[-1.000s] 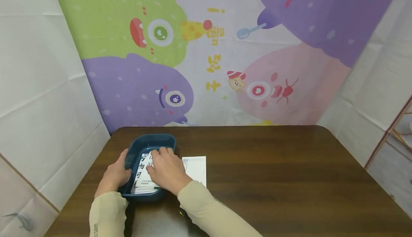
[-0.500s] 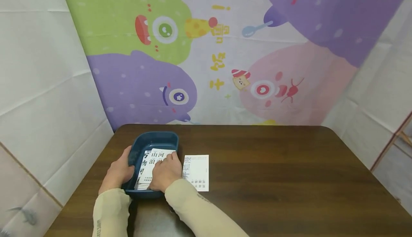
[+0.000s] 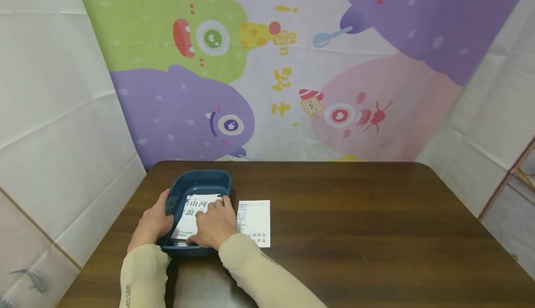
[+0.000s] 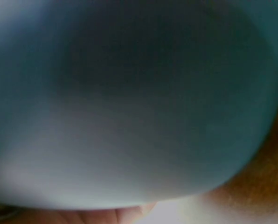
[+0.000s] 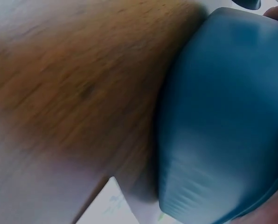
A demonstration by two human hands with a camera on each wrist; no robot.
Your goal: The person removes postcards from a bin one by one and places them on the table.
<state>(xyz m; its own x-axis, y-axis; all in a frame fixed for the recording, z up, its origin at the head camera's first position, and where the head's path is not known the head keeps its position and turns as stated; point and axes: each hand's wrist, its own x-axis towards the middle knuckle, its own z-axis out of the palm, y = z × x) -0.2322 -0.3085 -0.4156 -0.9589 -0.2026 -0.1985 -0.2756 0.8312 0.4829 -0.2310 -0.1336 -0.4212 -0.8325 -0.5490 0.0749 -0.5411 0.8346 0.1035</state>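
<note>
A dark blue tray (image 3: 209,176) stands at the left of the table, and white cards printed with black characters lie in it. My left hand (image 3: 152,219) grips its left rim, the thumb over the edge. Over the tray's right side, my right hand (image 3: 216,224) holds the top card (image 3: 188,222) with thumb and curled fingers; the hand hides part of the card. Another white card (image 3: 258,222) lies on the table just right of the tray. The tray wall (image 4: 129,140) fills most of the left wrist view. Its outer side (image 5: 223,107) shows in the right wrist view.
The brown wooden table (image 3: 355,229) extends to the right. A cartoon-printed cloth (image 3: 267,136) hangs behind it, with white panels at both sides. A grey surface (image 3: 205,285) shows at the front between the forearms.
My right hand went from the cards' upper part down to their right side. The top card has shifted left in the tray. My left hand keeps its hold on the rim.
</note>
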